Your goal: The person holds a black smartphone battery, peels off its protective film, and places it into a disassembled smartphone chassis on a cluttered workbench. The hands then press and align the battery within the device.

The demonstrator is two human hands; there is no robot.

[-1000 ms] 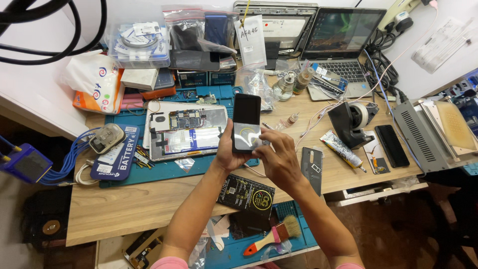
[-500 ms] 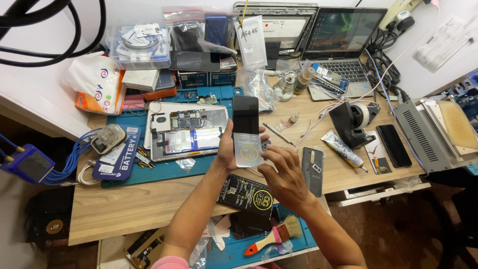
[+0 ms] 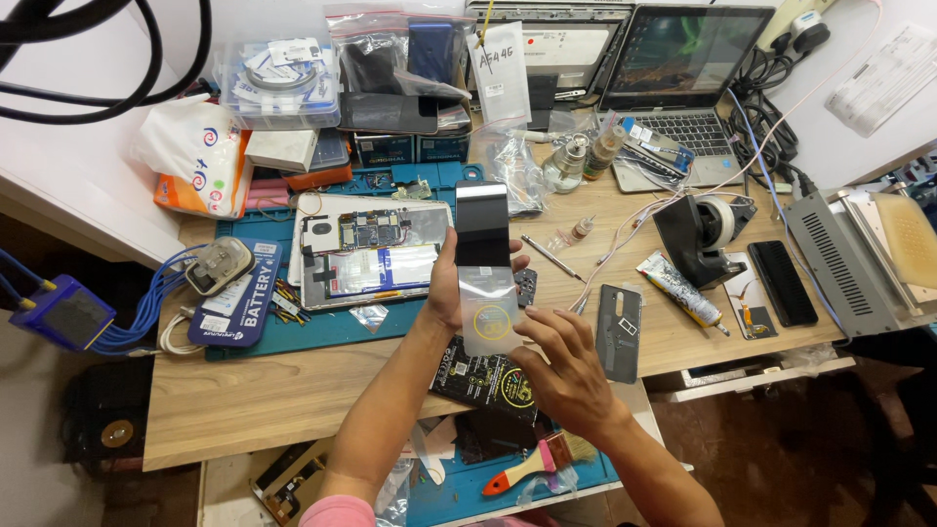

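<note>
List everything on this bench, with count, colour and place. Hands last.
phone: one, black, held upright at centre
clear film: one, transparent, over the phone's lower half
opened tablet: one, white, on the blue mat
laptop: one, grey, back right
back cover: one, grey, right of the hands
brush: one, orange handle, lower shelf
left hand: grips the phone
right hand: fingers at the film's edge

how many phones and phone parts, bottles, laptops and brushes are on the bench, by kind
phones and phone parts: 5 (held phone, opened phone, grey back cover, two dark phones)
small bottles: 3
laptops: 2
brushes: 1
total: 11
</note>
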